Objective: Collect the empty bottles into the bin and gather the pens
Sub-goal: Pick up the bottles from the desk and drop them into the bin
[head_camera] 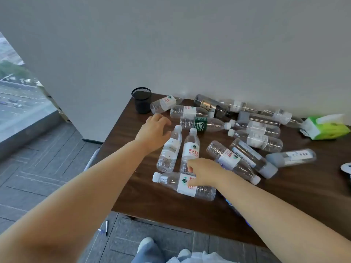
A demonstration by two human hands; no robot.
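Step in hand: bottle collection, at the pick-up stage. None binned yet by the look of it; many empty clear bottles lie on their sides across the desk point(152, 202), most crowded toward the wall.

Left hand point(153, 130): open, fingers spread, palm down over the desk just beside the left upright-lying bottle point(169, 149). Not gripping anything; whether it touches the desk I cannot tell.

Right hand point(204, 172): fingers curled down onto the near bottle point(185, 184), which lies crosswise at the front of the pile with its white cap to the left. Contact on the label; a full closed grip is not evident, so open and reaching is my reading.

Mesh cup point(141, 100) stands at the far left corner of the desk, apparently empty. No bin in view. Two pens point(105, 227) lie on the floor below the desk edge, near the person's feet. Tissue pack point(322, 128) at the right, not part of the task.

Next move, as judged: close each hand around one bottle, lift clear without rolling neighbours off the edge, then locate the bin. Light, round bottles will roll easily. Pens come later; the cup seems the likely place.
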